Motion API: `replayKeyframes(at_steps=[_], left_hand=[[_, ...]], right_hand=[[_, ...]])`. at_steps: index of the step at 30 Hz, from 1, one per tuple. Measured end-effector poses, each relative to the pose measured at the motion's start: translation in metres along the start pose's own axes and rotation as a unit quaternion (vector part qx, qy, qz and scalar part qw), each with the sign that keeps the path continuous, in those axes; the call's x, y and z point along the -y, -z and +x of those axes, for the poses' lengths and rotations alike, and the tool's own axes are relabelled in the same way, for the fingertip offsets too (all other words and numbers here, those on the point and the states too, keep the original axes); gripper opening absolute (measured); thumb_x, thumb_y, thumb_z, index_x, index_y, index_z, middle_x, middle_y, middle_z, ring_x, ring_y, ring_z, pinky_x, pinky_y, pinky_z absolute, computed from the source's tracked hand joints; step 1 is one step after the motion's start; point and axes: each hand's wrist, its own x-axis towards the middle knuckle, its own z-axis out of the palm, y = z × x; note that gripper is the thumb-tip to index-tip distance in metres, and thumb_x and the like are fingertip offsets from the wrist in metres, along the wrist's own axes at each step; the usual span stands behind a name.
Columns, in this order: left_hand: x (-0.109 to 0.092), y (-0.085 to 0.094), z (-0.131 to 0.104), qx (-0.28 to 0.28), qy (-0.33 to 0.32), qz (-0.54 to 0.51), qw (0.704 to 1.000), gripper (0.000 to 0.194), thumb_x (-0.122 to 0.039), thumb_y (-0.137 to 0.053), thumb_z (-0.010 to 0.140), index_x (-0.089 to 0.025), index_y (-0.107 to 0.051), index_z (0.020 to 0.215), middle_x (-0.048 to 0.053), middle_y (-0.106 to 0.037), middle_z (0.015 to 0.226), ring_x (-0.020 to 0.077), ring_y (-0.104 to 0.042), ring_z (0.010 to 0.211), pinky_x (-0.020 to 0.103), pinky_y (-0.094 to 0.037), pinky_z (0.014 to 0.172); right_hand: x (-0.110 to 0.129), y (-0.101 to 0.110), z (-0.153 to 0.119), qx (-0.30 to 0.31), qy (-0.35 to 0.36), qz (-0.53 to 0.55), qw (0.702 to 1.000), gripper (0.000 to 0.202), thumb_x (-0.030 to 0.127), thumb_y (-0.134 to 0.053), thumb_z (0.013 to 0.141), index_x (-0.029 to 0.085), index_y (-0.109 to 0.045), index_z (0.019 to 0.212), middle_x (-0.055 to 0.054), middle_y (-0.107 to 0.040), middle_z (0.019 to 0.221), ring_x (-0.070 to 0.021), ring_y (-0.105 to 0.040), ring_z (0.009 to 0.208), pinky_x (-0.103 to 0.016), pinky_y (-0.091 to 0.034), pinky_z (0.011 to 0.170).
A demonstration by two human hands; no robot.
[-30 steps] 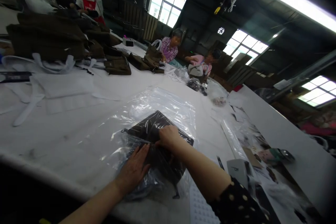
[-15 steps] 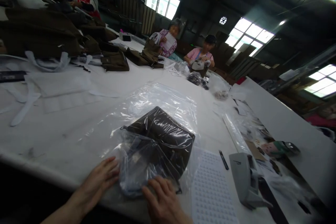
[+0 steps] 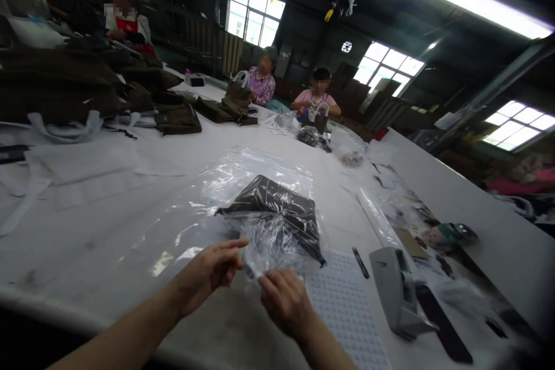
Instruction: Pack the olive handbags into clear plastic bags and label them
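Observation:
A dark brown bag (image 3: 281,202) lies inside a clear plastic bag (image 3: 271,243) near the front of the white table. The plastic's near end is bunched up over the brown bag. My right hand (image 3: 286,300) is closed on that bunched plastic. At its left side is my left hand (image 3: 212,272), its index finger stretched out against the plastic and the other fingers curled but apart. More clear plastic bags (image 3: 243,156) lie flat beneath and behind the brown bag.
To the right are a printed label sheet (image 3: 347,306), a black pen (image 3: 361,262), a grey tape dispenser (image 3: 392,289) and a bottle (image 3: 451,234). Brown bags (image 3: 52,84) pile up at the left. Several people work across the table.
The near end of the plastic has been gathered and folded away from me. My right hand has closed on it, and my left hand has moved right and lifted.

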Motion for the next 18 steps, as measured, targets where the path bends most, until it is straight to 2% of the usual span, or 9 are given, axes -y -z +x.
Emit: replayKeyframes(at_steps=[1,2,4,5,6,9,11,14,18], left_hand=[[-0.008,-0.002,0.007,-0.009,-0.091,0.121,0.988,0.051,-0.032,-0.067,0.069,-0.020,-0.055,0.117,0.006,-0.065,0.092,0.0174,-0.059,0.074,0.028,-0.048,0.066],[-0.018,-0.005,0.017,-0.011,-0.192,0.238,0.952,0.059,-0.032,-0.071,0.065,-0.020,-0.053,0.120,0.008,-0.062,0.109,0.0233,-0.058,0.093,0.033,-0.047,0.079],[-0.041,-0.014,0.049,0.001,-0.347,0.414,0.842,0.069,-0.031,-0.075,0.057,-0.021,-0.052,0.122,0.009,-0.051,0.130,0.0310,-0.042,0.120,0.041,-0.033,0.100],[-0.055,-0.022,0.069,0.016,-0.381,0.465,0.799,0.067,-0.031,-0.076,0.055,-0.020,-0.055,0.118,0.010,-0.051,0.129,0.0324,-0.040,0.122,0.043,-0.029,0.103],[-0.070,-0.031,0.090,0.025,-0.382,0.499,0.778,0.056,-0.031,-0.074,0.057,-0.019,-0.059,0.110,0.010,-0.058,0.121,0.0310,-0.045,0.117,0.041,-0.031,0.101],[-0.115,-0.063,0.148,-0.008,-0.369,0.509,0.778,0.020,-0.035,-0.061,0.072,-0.017,-0.061,0.081,0.005,-0.063,0.075,0.0235,-0.058,0.080,0.034,-0.042,0.077],[-0.144,-0.081,0.172,-0.041,-0.374,0.496,0.783,0.020,-0.037,-0.055,0.077,-0.017,-0.056,0.073,0.001,-0.054,0.060,0.0195,-0.054,0.066,0.030,-0.040,0.065],[-0.179,-0.092,0.179,-0.064,-0.388,0.474,0.788,0.022,-0.039,-0.054,0.078,-0.018,-0.053,0.072,-0.002,-0.048,0.057,0.0153,-0.049,0.060,0.026,-0.036,0.059],[-0.214,-0.060,0.141,-0.086,-0.378,0.436,0.813,0.030,-0.046,-0.054,0.079,-0.016,-0.053,0.079,-0.002,-0.054,0.063,0.0123,-0.052,0.058,0.022,-0.037,0.055]], right_hand=[[-0.017,0.012,0.013,-0.017,0.004,0.011,1.000,0.036,0.011,-0.044,0.086,0.018,-0.044,0.121,-0.009,-0.063,0.095,-0.0205,-0.059,0.084,-0.035,-0.050,0.071],[-0.035,0.025,0.028,-0.029,0.005,0.024,0.999,0.037,0.013,-0.045,0.086,0.019,-0.042,0.122,-0.009,-0.063,0.096,-0.0203,-0.058,0.086,-0.034,-0.050,0.072],[-0.071,0.052,0.060,-0.044,-0.020,0.034,0.998,0.038,0.017,-0.047,0.086,0.021,-0.040,0.123,-0.007,-0.062,0.094,-0.0196,-0.058,0.084,-0.034,-0.051,0.072],[-0.085,0.064,0.075,-0.060,-0.040,0.026,0.997,0.038,0.018,-0.048,0.085,0.021,-0.040,0.123,-0.008,-0.061,0.097,-0.0203,-0.058,0.087,-0.036,-0.051,0.075],[-0.095,0.074,0.088,-0.087,-0.058,0.012,0.994,0.038,0.019,-0.048,0.085,0.021,-0.041,0.122,-0.009,-0.059,0.101,-0.0215,-0.057,0.093,-0.038,-0.050,0.080],[-0.087,0.080,0.105,-0.173,-0.076,0.009,0.982,0.034,0.016,-0.046,0.085,0.020,-0.045,0.119,-0.011,-0.053,0.116,-0.0224,-0.049,0.111,-0.043,-0.042,0.095],[-0.060,0.057,0.095,-0.132,-0.053,0.061,0.988,0.032,0.017,-0.047,0.085,0.022,-0.047,0.117,-0.008,-0.055,0.117,-0.0189,-0.049,0.112,-0.037,-0.042,0.096],[-0.024,-0.007,0.069,0.060,-0.029,0.084,0.994,0.042,0.038,-0.055,0.084,0.027,-0.047,0.123,-0.006,-0.045,0.134,-0.0220,-0.041,0.122,-0.038,-0.037,0.102],[-0.017,-0.086,0.044,0.227,-0.076,0.086,0.967,0.056,0.056,-0.053,0.082,0.032,-0.041,0.131,-0.008,-0.037,0.142,-0.0323,-0.032,0.129,-0.056,-0.027,0.104]])
